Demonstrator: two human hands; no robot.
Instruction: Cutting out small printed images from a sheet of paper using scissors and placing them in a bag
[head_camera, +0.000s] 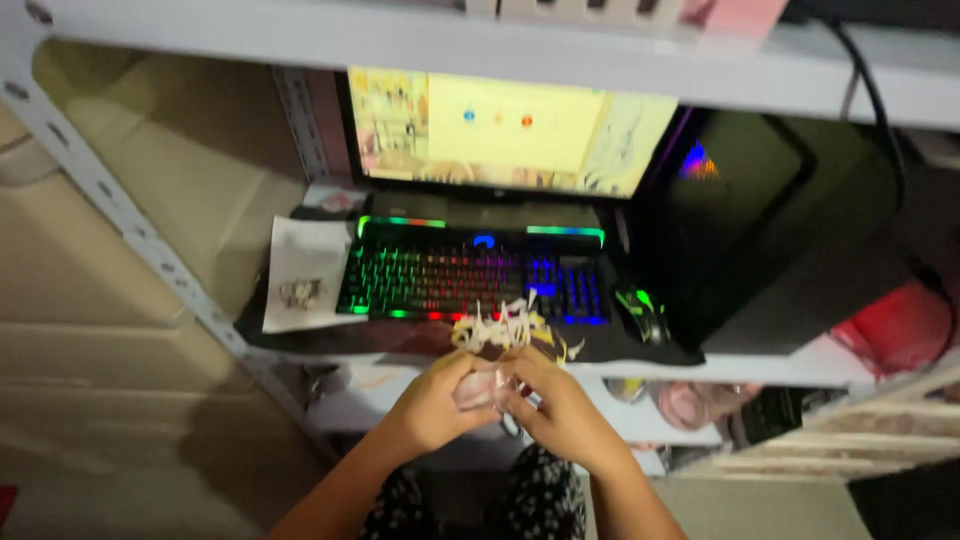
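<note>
1. seen from a head-worn camera looking down, a person's left hand and right hand meet in front of a metal shelf fitted out as a computer desk.
2. both hands pinch a small clear pinkish packet between them, fingers closed on it from either side; the packet is blurred and its contents cannot be made out.
3. just above the hands, touching the top of the packet or rising from it, sits a bundle of pale paper strips with yellow among them, right at the front edge of the shelf.
4. behind the bundle lies a keyboard lit in rainbow colours, green at its left end running through red to blue at its right.
5. to the right of the keyboard rests a mouse glowing green, on a dark mat.
6. a monitor showing a mostly yellow screen stands behind the keyboard, beneath the upper shelf board.
7. a black computer tower with a small blue and orange light stands to the right of the monitor.
8. a white sheet of paper lies left of the keyboard with a small dark cluster of objects on it.
9. the person's lap, in dark patterned fabric, shows at the bottom between the forearms.
</note>
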